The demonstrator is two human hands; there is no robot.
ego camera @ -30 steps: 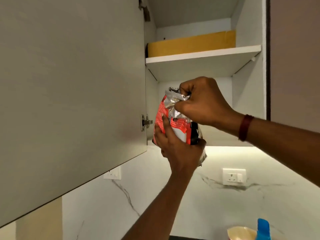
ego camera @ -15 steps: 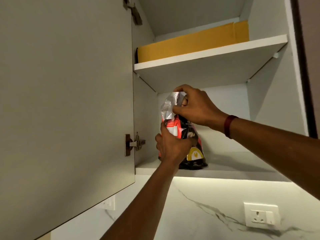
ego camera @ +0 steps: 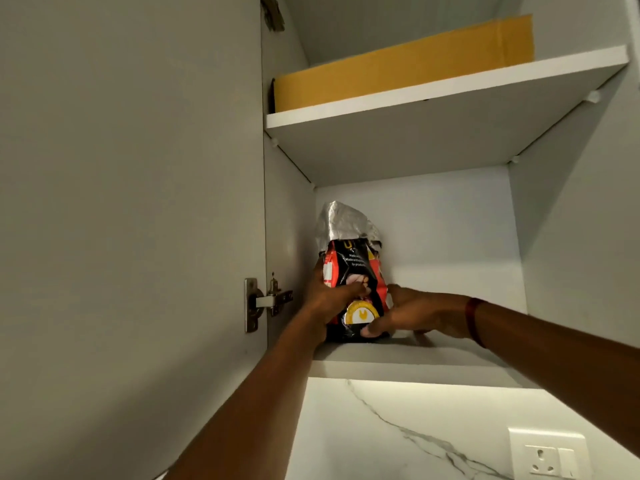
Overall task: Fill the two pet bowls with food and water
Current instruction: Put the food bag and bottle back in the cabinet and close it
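From the head view, looking up into a wall cupboard with its door (ego camera: 131,202) swung open to the left, the food bag (ego camera: 349,268) now stands upright at the left end of the lower shelf (ego camera: 433,358), close to the cupboard's side wall. A second ago it was in the air below the cupboard, with the right hand pinching its folded foil top. Half a second ago it had reached the shelf, top still pinched. Now the top is let go and stands crumpled but folded over. The right hand (ego camera: 415,315) has dropped to the bag's lower right corner, thumb on the front and fingers curled behind and beside it on the shelf. The left hand (ego camera: 329,299) grips the bag's left side, thumb lying across the front. This looks like the bag being put away, so the food part is likely finished; no bowl shows here, so neither food nor water can be checked. On the black and red front, small white print begins "Made" and a lower line reads roughly "by-product". A round yellow badge sits near the bottom; the brand is unreadable. A flat cardboard box (ego camera: 398,71) lies on the upper shelf (ego camera: 433,95).
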